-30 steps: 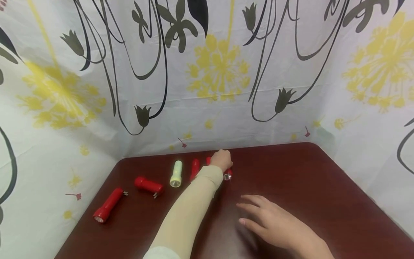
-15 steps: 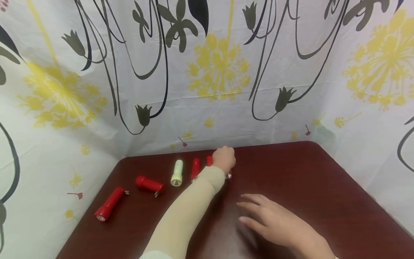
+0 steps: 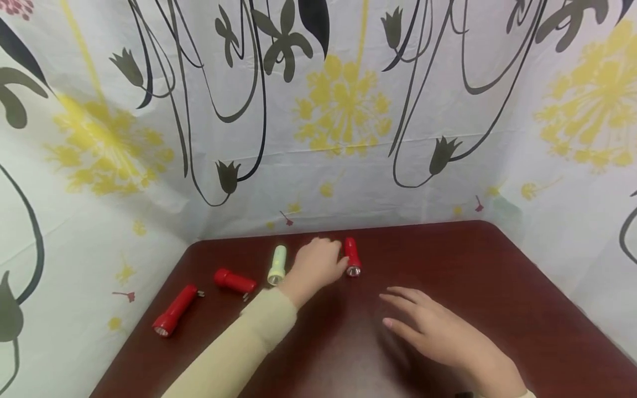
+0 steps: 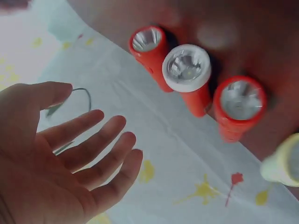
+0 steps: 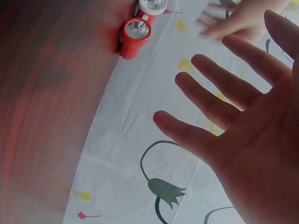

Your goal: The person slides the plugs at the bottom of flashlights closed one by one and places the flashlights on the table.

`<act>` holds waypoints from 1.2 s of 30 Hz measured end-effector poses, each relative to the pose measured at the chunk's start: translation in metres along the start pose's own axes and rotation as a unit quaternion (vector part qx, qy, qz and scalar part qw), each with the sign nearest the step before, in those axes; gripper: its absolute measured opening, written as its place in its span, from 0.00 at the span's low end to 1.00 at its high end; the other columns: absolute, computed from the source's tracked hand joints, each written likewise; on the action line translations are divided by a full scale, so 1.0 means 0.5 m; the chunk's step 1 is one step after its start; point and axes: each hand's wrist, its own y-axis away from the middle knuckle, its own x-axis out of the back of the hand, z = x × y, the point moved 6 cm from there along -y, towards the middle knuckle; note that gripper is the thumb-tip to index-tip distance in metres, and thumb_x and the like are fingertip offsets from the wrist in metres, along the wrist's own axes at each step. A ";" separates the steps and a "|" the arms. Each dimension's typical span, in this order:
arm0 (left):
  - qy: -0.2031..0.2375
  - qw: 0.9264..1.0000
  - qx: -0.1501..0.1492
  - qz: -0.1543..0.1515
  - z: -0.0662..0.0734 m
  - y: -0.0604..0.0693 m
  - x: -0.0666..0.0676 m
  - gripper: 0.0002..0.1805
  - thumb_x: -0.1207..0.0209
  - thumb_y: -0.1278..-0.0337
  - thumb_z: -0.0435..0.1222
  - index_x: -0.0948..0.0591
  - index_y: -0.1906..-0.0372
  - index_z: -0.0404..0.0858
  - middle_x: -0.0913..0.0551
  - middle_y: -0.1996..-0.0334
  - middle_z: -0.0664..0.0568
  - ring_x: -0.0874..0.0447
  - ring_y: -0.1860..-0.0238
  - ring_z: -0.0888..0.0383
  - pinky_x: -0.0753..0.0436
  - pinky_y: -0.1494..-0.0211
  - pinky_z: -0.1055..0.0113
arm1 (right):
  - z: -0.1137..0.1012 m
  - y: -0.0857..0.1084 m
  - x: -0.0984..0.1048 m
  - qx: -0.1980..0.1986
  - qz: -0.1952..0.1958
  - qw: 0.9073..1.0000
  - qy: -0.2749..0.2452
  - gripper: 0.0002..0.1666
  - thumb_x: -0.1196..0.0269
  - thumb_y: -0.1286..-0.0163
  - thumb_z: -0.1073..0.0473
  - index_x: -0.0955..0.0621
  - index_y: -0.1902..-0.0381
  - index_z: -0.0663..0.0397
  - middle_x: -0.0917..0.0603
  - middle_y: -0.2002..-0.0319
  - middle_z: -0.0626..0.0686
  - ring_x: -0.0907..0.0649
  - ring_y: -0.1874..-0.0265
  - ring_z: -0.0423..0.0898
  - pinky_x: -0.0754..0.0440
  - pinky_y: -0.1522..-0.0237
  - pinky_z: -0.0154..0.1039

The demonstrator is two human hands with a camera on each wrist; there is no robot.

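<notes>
My left hand (image 3: 318,265) hovers over the row of flashlights at the back of the table, its fingers extended and holding nothing. Just right of it lies a red flashlight (image 3: 352,257), lens toward me. A pale green flashlight (image 3: 277,265) is on its other side. In the left wrist view, a white-rimmed red flashlight (image 4: 187,74) sits between two other red ones; the left hand (image 4: 70,149) is apart from them. My right hand (image 3: 438,329) is held above the table at the right front, fingers spread, touching no flashlight.
Two more red flashlights, one lying crosswise (image 3: 235,281) and one slanted (image 3: 175,310), are at the table's left, metal plug prongs showing at their ends. White patterned cloth (image 3: 343,193) hangs around the dark red-brown table (image 3: 423,260).
The left hand has come away from the rightmost red flashlight and moved left, its fingers now loosened. That flashlight shows in full. The right hand stays nearly in place.
</notes>
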 end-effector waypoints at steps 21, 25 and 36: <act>0.099 0.989 0.063 0.088 -0.099 0.320 0.015 0.22 0.32 0.33 0.49 0.15 0.40 0.43 0.19 0.33 0.42 0.22 0.32 0.38 0.21 0.28 0.39 | 0.005 -0.013 -0.003 -0.008 0.006 1.000 -0.009 0.32 0.35 0.23 0.38 0.21 0.28 0.44 0.22 0.27 0.54 0.22 0.27 0.58 0.22 0.31 0.64; 0.109 0.987 0.075 0.092 -0.105 0.322 0.006 0.22 0.32 0.33 0.49 0.15 0.40 0.43 0.19 0.33 0.42 0.22 0.32 0.40 0.21 0.27 0.40 | 0.005 -0.014 -0.007 -0.009 -0.003 1.000 -0.008 0.34 0.35 0.24 0.37 0.21 0.27 0.44 0.22 0.27 0.55 0.22 0.28 0.59 0.21 0.32 0.64; 0.114 0.988 0.073 0.080 -0.108 0.317 0.003 0.23 0.31 0.35 0.48 0.15 0.40 0.42 0.18 0.33 0.43 0.22 0.31 0.40 0.22 0.26 0.40 | 0.001 -0.014 -0.006 -0.018 -0.011 1.000 -0.012 0.35 0.36 0.23 0.36 0.22 0.26 0.43 0.23 0.26 0.54 0.23 0.27 0.58 0.21 0.31 0.63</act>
